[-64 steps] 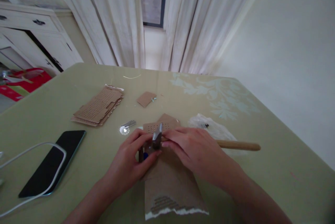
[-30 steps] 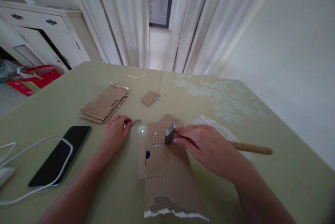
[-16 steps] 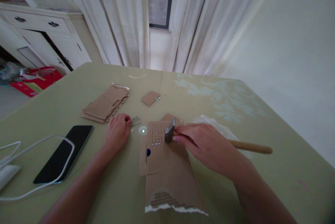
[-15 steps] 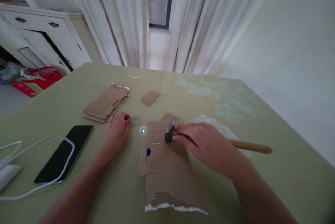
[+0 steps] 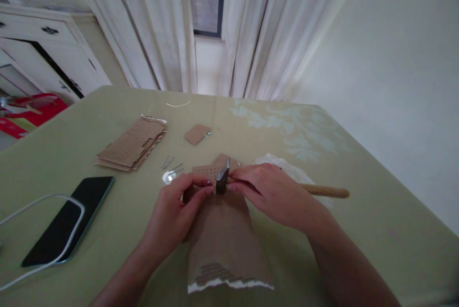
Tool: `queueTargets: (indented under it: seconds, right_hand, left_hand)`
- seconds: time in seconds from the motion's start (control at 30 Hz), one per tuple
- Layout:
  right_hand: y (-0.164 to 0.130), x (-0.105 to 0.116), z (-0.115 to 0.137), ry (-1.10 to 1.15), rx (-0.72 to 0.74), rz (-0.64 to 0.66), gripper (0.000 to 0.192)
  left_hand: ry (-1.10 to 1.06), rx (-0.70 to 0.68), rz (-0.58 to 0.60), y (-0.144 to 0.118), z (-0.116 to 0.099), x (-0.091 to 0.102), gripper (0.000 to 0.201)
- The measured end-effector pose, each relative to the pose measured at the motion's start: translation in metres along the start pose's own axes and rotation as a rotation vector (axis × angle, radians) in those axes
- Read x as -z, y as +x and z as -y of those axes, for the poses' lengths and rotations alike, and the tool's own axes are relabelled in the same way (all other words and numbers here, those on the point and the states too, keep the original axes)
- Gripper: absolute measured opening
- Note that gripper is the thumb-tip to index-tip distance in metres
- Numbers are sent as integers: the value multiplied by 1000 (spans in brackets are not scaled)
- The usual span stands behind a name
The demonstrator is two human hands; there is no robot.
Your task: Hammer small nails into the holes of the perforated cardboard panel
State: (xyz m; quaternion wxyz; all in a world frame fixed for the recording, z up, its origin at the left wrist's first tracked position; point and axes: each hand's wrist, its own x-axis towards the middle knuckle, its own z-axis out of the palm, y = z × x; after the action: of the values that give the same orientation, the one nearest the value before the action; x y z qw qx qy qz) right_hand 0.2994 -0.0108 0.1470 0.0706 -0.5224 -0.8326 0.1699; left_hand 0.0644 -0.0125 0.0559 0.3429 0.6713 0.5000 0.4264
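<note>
- Far left, a dark phone [image 5: 68, 221] lies flat near the table's [image 5: 358, 211] left edge, a white cable [image 5: 39, 202] looped over it.
- Beyond it, a stack of punched cardboard [image 5: 131, 143] sits well clear of the hands, with open green tabletop between.
- A few loose nails [image 5: 171, 166] lie by a small shiny disc [image 5: 168, 177], just left of the work.
- Now the left hand [image 5: 175, 211]: fingers pressed together at the tips, pinching something small against the perforated card [image 5: 210, 171] (too tiny to make out what).
- Dead centre, the hammer [image 5: 222, 180], its metal head touching the card right beside those fingertips.
- The brown cardboard sheet [image 5: 222, 245] runs under both hands toward the near edge, its torn end showing white.
- The right hand [image 5: 270, 194] is closed around the hammer high up by the head; the wooden handle pokes out to the right over bare table.
- A crumpled clear bag [image 5: 283, 168] lies just behind that hand.
</note>
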Motion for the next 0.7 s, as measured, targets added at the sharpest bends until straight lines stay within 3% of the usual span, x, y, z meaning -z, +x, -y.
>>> queueTargets:
  seconds: [0.17, 0.7]
  right_hand:
    - [1, 3, 2, 43, -8, 54, 26]
    - [2, -1, 1, 53, 24, 75, 24]
  left_hand:
    - [-13, 13, 35, -4, 16, 2, 16]
    - [-29, -70, 23, -2, 15, 4, 9]
